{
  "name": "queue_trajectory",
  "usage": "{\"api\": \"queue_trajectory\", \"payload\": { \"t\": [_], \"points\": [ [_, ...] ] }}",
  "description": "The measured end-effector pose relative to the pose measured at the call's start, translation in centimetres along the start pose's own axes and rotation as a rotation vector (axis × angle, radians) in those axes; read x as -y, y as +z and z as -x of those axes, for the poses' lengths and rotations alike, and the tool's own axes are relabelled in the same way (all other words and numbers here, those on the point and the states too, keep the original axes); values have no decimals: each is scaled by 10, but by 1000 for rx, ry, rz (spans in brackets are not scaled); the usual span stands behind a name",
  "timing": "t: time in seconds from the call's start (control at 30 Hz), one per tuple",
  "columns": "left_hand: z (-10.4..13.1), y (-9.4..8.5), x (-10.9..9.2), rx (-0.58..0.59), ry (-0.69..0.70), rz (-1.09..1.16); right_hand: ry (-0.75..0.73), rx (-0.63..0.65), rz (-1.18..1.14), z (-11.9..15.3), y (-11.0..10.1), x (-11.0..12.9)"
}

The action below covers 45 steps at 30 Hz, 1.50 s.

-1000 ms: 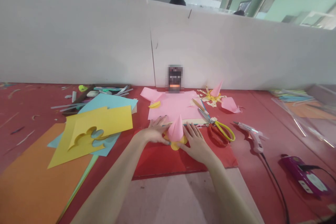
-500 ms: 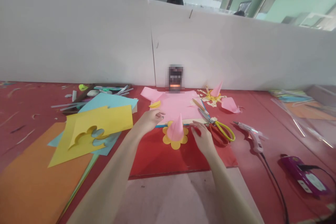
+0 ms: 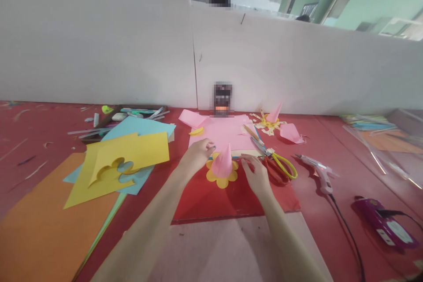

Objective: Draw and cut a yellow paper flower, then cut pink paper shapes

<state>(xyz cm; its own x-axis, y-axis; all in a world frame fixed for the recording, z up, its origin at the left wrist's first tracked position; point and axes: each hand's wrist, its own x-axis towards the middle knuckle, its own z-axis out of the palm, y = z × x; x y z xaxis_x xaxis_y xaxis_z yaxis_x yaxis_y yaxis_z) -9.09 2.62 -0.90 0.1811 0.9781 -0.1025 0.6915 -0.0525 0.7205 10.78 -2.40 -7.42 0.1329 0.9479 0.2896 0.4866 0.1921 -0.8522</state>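
Note:
A yellow paper flower (image 3: 222,182) with rounded petals lies on the red board (image 3: 205,207), and a pink paper cone (image 3: 222,164) stands point-up at its centre. My left hand (image 3: 199,153) hovers at the flower's back left edge, fingers loosely bent and apart, nothing visible in them. On the other side, my right hand (image 3: 256,172) is beside the flower's right petals with thumb and fingers apart and nothing held. Pink paper sheets (image 3: 221,134) lie just behind the flower. Scissors (image 3: 280,163) with yellow and red handles rest right of my right hand.
To the right are a glue gun (image 3: 315,169) with a cord and a purple power strip (image 3: 385,222). Yellow cut paper (image 3: 125,154), blue paper (image 3: 142,128) and orange paper (image 3: 49,216) lie left. Behind stand a second pink cone (image 3: 274,113) and a white partition (image 3: 132,48).
My left hand has moved right, closer to the pink cone and the flower's back edge. My right hand, the flower and the cone stay about where they were.

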Motion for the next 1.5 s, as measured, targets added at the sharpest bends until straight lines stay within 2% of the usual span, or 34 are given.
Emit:
{"api": "queue_trajectory", "payload": {
  "t": [0.03,0.13,0.37,0.53,0.63,0.73,0.93,1.13,1.33,1.5],
  "points": [
    [-1,2,5,31,-83,-85,10,-5,-10,0,0,2],
    [-4,7,16,79,-143,-138,25,-11,-48,1,-1,9],
    [-6,12,17,125,-84,-125,-7,80,-186,4,-2,20],
    [-1,5,3,80,-1,-47,20,16,-304,4,-3,19],
    [8,-3,-14,-28,76,50,41,-37,-416,3,-5,20],
    [15,-7,-27,-101,93,69,73,-134,-433,2,-6,22],
    [14,-4,-26,-147,64,35,172,-311,-415,0,-8,17],
    [14,-6,-28,-104,-16,71,105,-300,-390,0,-9,21],
    [14,-1,-26,-82,68,2,74,-288,-366,1,-7,26],
    [10,1,-22,-72,9,13,110,-292,-361,1,-6,25]
  ]
}}
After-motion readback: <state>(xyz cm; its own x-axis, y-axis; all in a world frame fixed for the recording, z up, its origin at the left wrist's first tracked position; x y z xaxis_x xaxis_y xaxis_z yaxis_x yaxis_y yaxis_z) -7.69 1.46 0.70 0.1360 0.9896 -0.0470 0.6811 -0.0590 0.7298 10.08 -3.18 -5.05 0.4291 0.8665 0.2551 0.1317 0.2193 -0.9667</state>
